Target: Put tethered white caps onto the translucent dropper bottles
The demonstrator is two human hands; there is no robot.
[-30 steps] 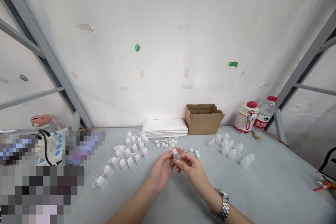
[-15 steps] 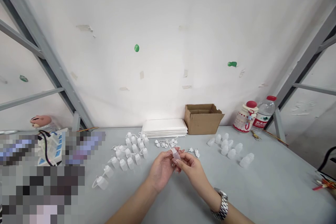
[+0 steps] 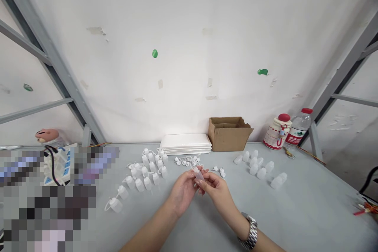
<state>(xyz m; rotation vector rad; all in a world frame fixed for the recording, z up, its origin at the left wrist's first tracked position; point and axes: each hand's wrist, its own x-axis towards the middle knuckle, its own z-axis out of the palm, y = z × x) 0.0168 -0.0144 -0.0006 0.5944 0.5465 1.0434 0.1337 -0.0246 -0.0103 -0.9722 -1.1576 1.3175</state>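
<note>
Small bottle (image 3: 199, 175): We see it tilted between both hands, nearer to us than the brown box (image 3: 228, 140) and a bit to its left.
Left hand (image 3: 183, 189): It curls around the small bottle with bent fingers.
Right hand (image 3: 217, 187): It pinches the small bottle with thumb and fingers. A shiny watch (image 3: 251, 233) sits on its wrist.
Loose caps (image 3: 187, 161): White ones with thin loops lie in front of the brown box, to its left.
Capped bottles (image 3: 144, 172): Many white ones stand left of the brown box. We cannot tell what is inside.
Cloudy bottles (image 3: 253, 169): A bunch sits right of the brown box, nearer to us.
Brown box: Its top is open. We see its inner walls, but its floor is hidden.
White stack (image 3: 186, 141): Flat things are piled just left of the brown box.
Patterned jar (image 3: 274, 136): It has a red lid, right of the brown box.
Water bottle (image 3: 297, 129): Farther right of the brown box. Its red label has white writing too small for us to read.
Grey table (image 3: 310, 204): Its back edge runs behind the brown box, along the wall (image 3: 183, 67). A wide stretch of top reaches from there toward us.
</note>
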